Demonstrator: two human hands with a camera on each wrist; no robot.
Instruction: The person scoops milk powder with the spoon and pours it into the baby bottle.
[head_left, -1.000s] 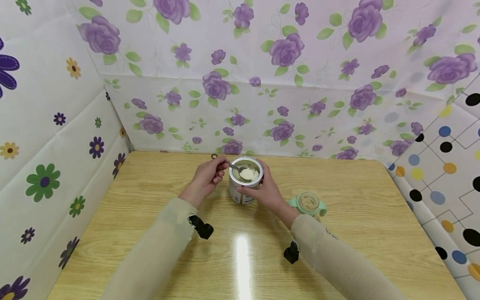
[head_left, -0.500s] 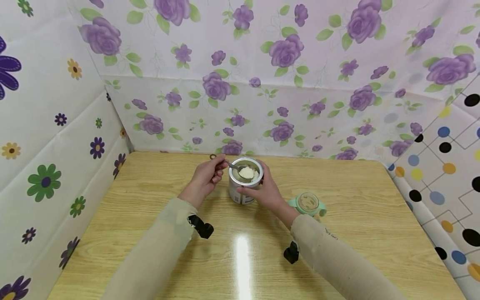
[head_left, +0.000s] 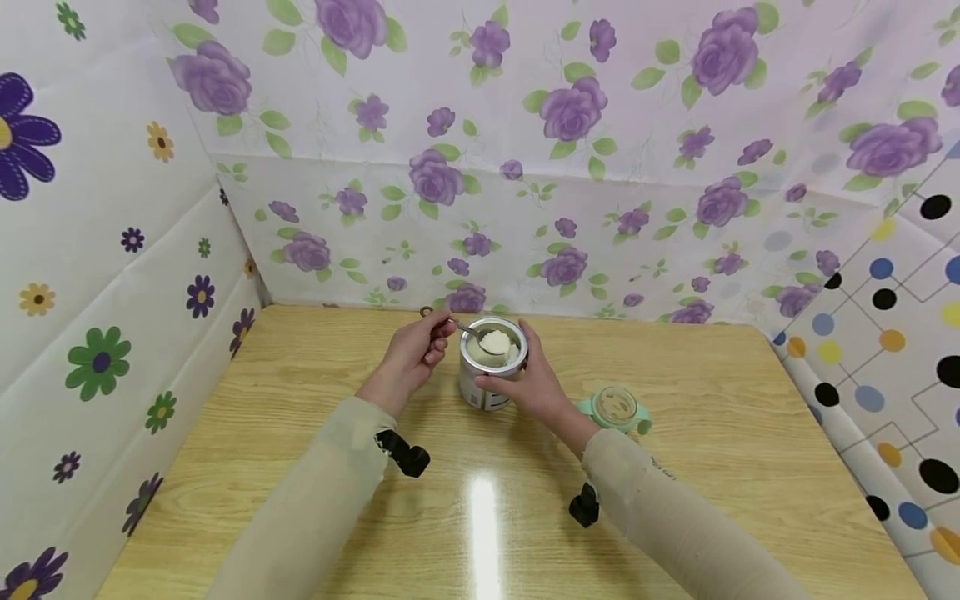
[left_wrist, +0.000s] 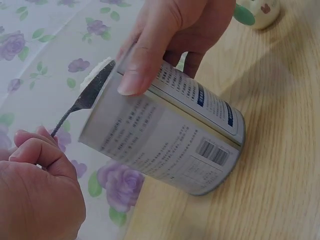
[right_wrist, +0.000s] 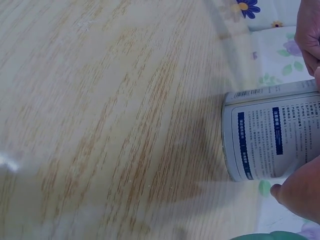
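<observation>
My left hand (head_left: 412, 354) pinches the handle of a metal spoon (left_wrist: 95, 86), whose bowl carries a heap of pale powder (head_left: 496, 341) at the mouth of an open can (head_left: 480, 385). In the left wrist view the spoon's bowl is level with the can's rim, and the powder mounds above it. The can stands upright on the table, with printed text and a barcode on its side. Around its upper right side my right hand (head_left: 536, 385) grips it, thumb in front near the rim. More pale powder shows inside the can.
A mint-green cup (head_left: 615, 408) with side handles and a clear round lid stands right of the can, close to my right forearm. The wooden table (head_left: 300, 467) meets a flowered cloth wall (head_left: 360, 208) behind the can.
The view has tilted and shifted slightly. Both hands keep their hold, and the heaped spoon stays over the can's mouth with barely any movement.
</observation>
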